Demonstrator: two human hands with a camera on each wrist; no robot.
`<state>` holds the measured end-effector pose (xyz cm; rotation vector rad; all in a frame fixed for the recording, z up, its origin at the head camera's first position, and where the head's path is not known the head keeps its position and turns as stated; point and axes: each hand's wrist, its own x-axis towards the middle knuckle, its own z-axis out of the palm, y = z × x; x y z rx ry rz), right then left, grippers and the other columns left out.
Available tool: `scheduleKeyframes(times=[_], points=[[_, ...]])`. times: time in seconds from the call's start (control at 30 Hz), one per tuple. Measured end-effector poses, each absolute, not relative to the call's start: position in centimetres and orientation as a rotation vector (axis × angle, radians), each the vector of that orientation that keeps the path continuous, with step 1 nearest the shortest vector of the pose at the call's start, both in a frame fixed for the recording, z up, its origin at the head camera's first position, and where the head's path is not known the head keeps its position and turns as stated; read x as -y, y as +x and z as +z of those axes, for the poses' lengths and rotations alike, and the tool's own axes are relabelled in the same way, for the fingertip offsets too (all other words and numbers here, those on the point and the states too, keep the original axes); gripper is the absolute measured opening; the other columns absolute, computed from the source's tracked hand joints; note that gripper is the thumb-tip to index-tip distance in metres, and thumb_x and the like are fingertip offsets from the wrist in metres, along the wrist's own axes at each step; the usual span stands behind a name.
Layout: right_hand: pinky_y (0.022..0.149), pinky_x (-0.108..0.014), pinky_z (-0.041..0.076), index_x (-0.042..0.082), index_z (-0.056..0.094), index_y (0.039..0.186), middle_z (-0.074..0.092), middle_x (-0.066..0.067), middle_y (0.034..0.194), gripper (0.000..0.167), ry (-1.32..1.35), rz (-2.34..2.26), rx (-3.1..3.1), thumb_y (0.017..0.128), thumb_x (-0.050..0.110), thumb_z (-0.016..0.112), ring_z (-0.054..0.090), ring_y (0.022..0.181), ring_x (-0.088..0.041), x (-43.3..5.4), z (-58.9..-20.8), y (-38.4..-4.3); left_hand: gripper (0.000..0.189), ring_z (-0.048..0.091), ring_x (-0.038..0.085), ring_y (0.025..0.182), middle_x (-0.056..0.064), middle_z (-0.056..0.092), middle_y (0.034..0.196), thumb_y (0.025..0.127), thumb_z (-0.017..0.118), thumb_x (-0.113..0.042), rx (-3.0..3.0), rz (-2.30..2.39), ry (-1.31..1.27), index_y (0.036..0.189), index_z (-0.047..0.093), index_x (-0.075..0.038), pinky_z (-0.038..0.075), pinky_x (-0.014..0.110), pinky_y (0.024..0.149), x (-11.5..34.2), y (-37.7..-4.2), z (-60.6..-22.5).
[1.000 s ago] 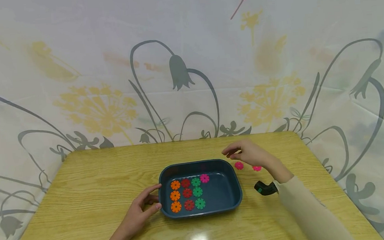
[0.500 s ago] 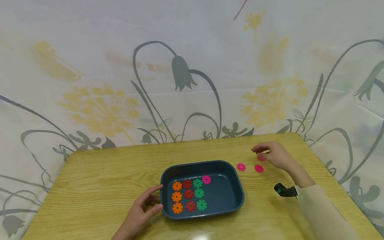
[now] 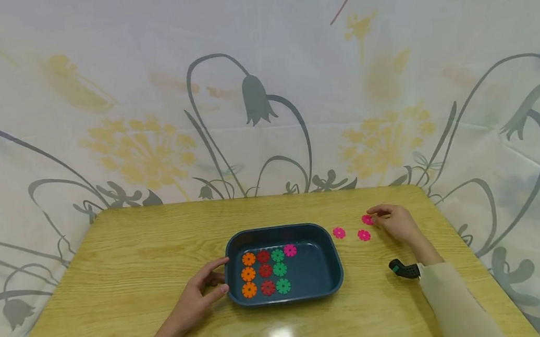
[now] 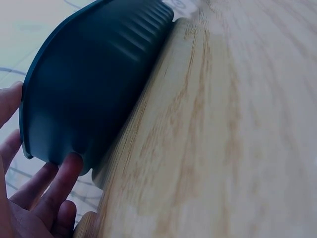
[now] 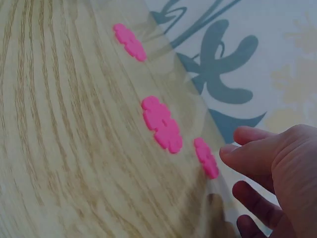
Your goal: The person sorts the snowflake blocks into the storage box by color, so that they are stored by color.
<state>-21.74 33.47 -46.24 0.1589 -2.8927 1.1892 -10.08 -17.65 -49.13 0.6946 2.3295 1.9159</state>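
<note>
A dark blue tray (image 3: pixel 319 269) stands on the table. My left hand (image 3: pixel 196 299) is at its left end, loosely bent fingers touching the outer wall; in the left wrist view the fingertips (image 4: pixel 73 163) lie against it. Toothed plastic discs lie inside in columns: orange (image 3: pixel 248 274), red (image 3: pixel 265 270) and green (image 3: pixel 279 269), with one pink disc (image 3: pixel 290 250) at the top of a fourth column. To the tray's right, my right hand (image 3: pixel 396 225) reaches over a pink disc (image 5: pixel 206 157), thumb and fingertips right beside it, apart from each other.
Two more pink discs (image 3: pixel 339 232) (image 3: pixel 364 235) lie between the tray and my right hand. The wooden table (image 3: pixel 140 261) ends at a patterned cloth backdrop (image 3: pixel 152 93). A black wrist device (image 3: pixel 404 269) sticks out by the right sleeve.
My right hand has moved right from above the tray's far right corner to the farthest pink disc, then lowered slightly beside it. The left hand stays at the tray.
</note>
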Motion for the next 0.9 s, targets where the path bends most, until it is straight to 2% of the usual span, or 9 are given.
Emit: scheduleKeyframes(times=[0.23, 0.37, 0.53, 0.9], points=[[0.082, -0.039, 0.043, 0.001, 0.062, 0.117, 0.062, -0.018, 0.111, 0.03, 0.131, 1.328, 2.866, 0.091, 0.017, 0.062, 0.055, 0.1, -0.032, -33.8, -46.9, -21.8, 0.049, 0.058, 0.029, 0.097, 0.024, 0.053, 0.122, 0.09, 0.057, 0.002, -2.315, 1.924, 0.709, 0.137, 0.042, 0.001, 0.046, 0.031, 0.08, 17.3, -9.7, -47.7], [0.088, -0.043, 0.04, 0.0, 0.059, 0.121, 0.059, -0.02, 0.117, 0.038, 0.112, 1.37, 2.865, 0.091, 0.024, 0.061, 0.052, 0.107, -0.034, -33.9, -47.0, -21.7, 0.048, 0.059, 0.028, 0.096, 0.025, 0.055, 0.118, 0.09, 0.057, 0.002, -2.318, 1.924, 0.72, 0.136, 0.042, 0.001, 0.047, 0.031, 0.08, 17.2, -9.5, -47.2], [0.095, -0.047, 0.035, 0.0, 0.056, 0.126, 0.055, -0.021, 0.124, 0.043, 0.091, 1.422, 2.879, 0.092, 0.026, 0.06, 0.046, 0.116, -0.037, -34.0, -47.1, -21.5, 0.05, 0.059, 0.026, 0.097, 0.021, 0.055, 0.121, 0.09, 0.057, 0.001, -2.349, 1.894, 0.712, 0.138, 0.042, -0.003, 0.047, 0.03, 0.079, 17.5, -10.0, -48.6], [0.091, -0.045, 0.039, -0.001, 0.056, 0.125, 0.056, -0.022, 0.121, 0.043, 0.045, 1.45, 2.83, 0.091, 0.024, 0.061, 0.05, 0.111, -0.036, -33.2, -47.3, -21.6, 0.05, 0.06, 0.022, 0.096, 0.024, 0.056, 0.118, 0.09, 0.057, 0.002, -2.365, 1.894, 0.732, 0.138, 0.041, -0.001, 0.047, 0.029, 0.077, 17.7, -10.1, -49.1]])
